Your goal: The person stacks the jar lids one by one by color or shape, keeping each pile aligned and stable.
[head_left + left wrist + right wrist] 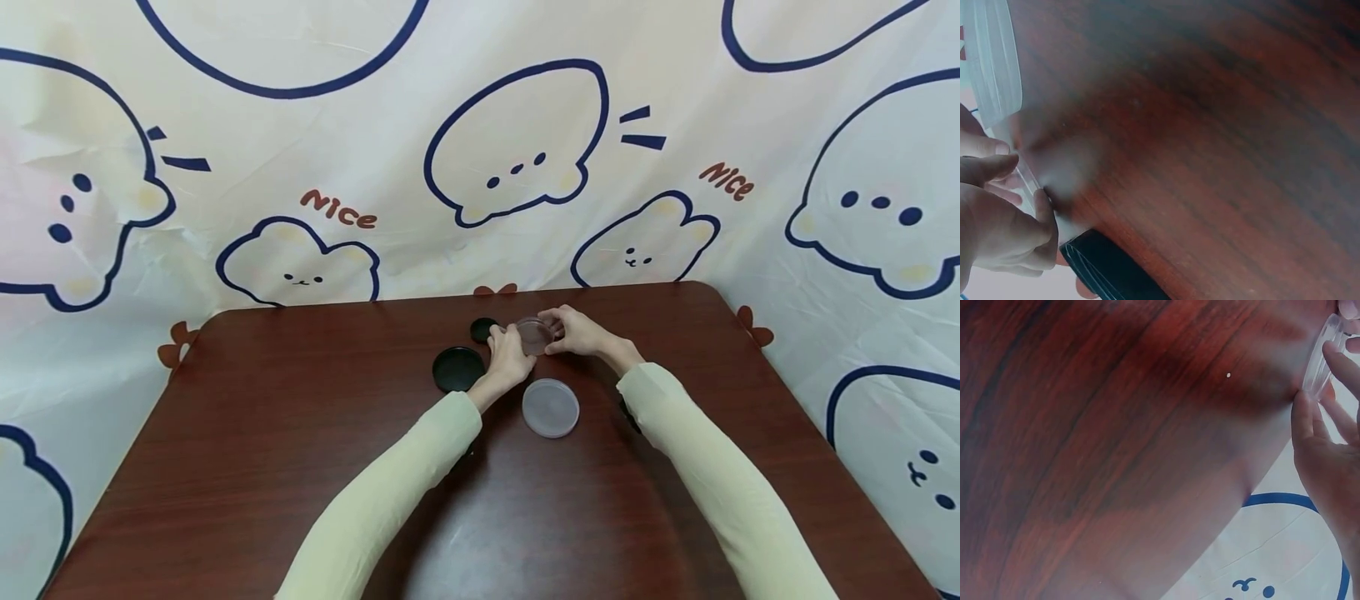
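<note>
Near the far edge of the table, both hands are at a small clear round lid point(534, 336). My left hand point(512, 358) pinches its left rim, thumb on the near side. On the opposite side, my right hand point(577, 332) holds the rim between thumb and fingers. The right wrist view shows the clear lid point(1319, 369) tilted on edge between the right thumb and fingers. Left of my left hand lie a large black round lid point(456, 369) and a small black one point(482, 329). A larger clear round lid point(551, 408) lies nearer, between the forearms.
The brown wooden table point(300, 433) has a rounded far edge. A pale cloth point(405, 167) with cartoon outlines hangs behind it and along both sides. Under the right sleeve, a dark object point(628, 415) shows in part.
</note>
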{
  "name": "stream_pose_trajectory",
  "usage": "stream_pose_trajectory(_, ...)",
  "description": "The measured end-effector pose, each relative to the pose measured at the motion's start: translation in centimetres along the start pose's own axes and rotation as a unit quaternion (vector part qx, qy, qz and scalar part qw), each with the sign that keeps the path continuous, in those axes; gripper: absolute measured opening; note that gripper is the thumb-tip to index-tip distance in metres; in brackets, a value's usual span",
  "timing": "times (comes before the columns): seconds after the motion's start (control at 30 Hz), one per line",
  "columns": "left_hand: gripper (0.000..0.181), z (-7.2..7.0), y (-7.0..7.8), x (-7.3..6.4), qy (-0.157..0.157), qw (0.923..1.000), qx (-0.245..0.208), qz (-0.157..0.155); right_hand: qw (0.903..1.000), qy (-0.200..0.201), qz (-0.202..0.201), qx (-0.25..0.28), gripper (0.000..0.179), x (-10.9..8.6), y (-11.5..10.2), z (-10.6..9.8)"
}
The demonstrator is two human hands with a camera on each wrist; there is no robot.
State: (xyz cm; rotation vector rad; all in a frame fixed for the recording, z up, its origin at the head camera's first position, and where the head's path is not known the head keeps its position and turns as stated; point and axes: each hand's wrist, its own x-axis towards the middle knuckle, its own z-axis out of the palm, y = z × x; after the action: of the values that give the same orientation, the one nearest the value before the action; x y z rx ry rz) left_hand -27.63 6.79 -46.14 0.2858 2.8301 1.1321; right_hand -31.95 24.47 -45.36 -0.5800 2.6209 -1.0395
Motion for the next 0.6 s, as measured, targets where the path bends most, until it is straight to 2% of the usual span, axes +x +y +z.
stream_pose_trajectory(0.27,0.050,0.19,0.11,-0.14,0.017,0.9996,-0.019,-0.006,0.9998,-0.002,-0.006,0.016,0.062,-0.47,0.09,0.27)
stream_pose_trajectory(0.47,0.050,0.21,0.12,-0.04,0.010,0.9998,-0.015,-0.011,0.9997,0.010,0.000,0.023,0.063,-0.74,0.20,0.45)
stream_pose_trajectory(0.6,0.048,0.10,-0.09,-0.02,0.007,0.9994,-0.028,-0.017,0.9997,0.010,0.008,0.020,0.064,-0.99,0.05,0.53)
